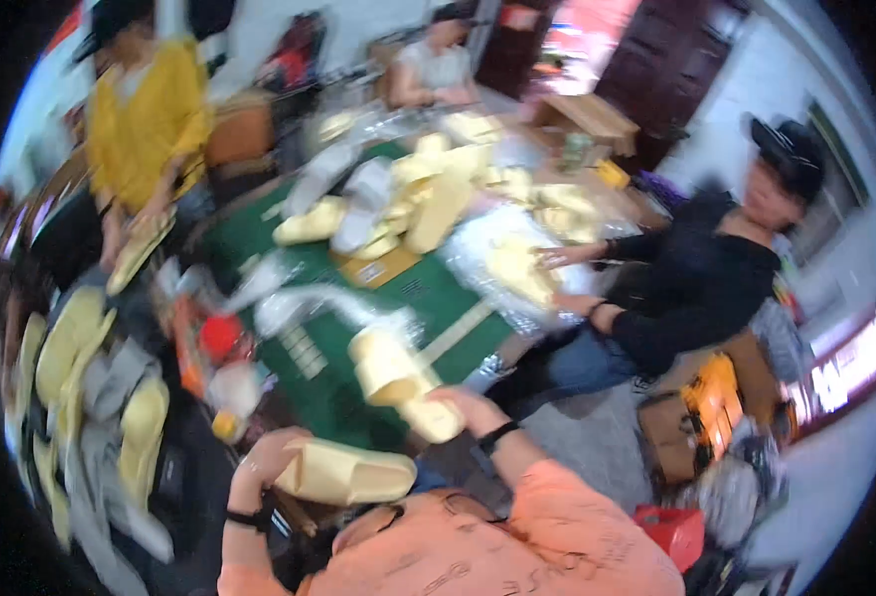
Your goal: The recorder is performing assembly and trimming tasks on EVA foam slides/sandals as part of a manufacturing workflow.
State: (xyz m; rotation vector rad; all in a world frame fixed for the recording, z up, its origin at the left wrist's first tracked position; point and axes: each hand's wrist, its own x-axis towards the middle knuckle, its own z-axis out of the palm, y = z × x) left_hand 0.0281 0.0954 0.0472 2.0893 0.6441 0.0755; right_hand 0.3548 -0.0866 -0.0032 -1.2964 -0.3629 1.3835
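My left hand (271, 455) is closed on the end of a pale yellow slide slipper (353, 473), which lies sideways close in front of my orange shirt. My right hand (472, 409) grips the near end of another pale yellow slipper (388, 370), its strap end pointing away over the green table (333, 392). The two slippers are apart. Clear plastic wrap (323, 308) lies just beyond the right-hand slipper. Motion blur softens fine detail, and the fingertips under both slippers are hidden.
A heap of yellow and grey slippers (438, 194) covers the table's far part. At right, a person in black (691, 288) handles yellow slippers on plastic. A person in yellow (150, 119) holds a slipper at left. More slippers (145, 427) are piled left; an open carton (666, 427) stands right.
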